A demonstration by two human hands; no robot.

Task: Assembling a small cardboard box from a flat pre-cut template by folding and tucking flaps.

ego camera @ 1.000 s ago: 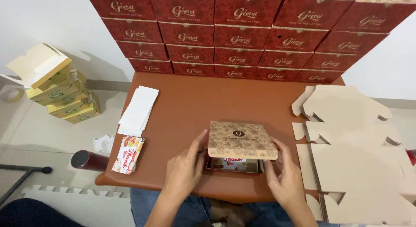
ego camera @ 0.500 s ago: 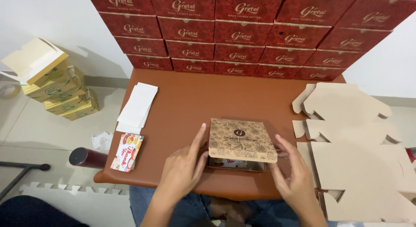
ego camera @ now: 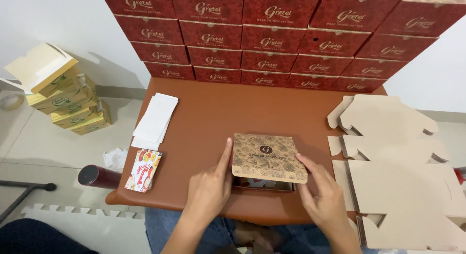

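Pressing: both hands sit against a patterned brown box [ego camera: 268, 159] near the front edge of the reddish-brown table [ego camera: 242, 108].
Left hand: the left hand [ego camera: 209, 190] lies flat and open, fingers stretched, the forefinger running along the box's left side and touching it; it grips nothing.
Right hand: the right hand [ego camera: 324, 198] is also open, fingers spread, fingertips against the lid's right front corner; nothing is clasped in it.
Box: its printed lid is tilted and not fully down, so a dark gap shows at the front with something white and red inside, too hidden to tell.
Left edge of table: a stack of white paper sheets [ego camera: 156, 119] lies there, and just in front of it a small red-and-white packet [ego camera: 144, 170] at the front left corner.
Back edge: a wall of dark red cartons [ego camera: 272, 40] stands stacked in rows.
Right edge: flat, unfolded cardboard blanks [ego camera: 398, 171] overlap, hanging past the table.
Floor, left: a leaning pile of yellow-green boxes [ego camera: 68, 101], and a dark red cylinder [ego camera: 97, 177] just beside the table's corner.
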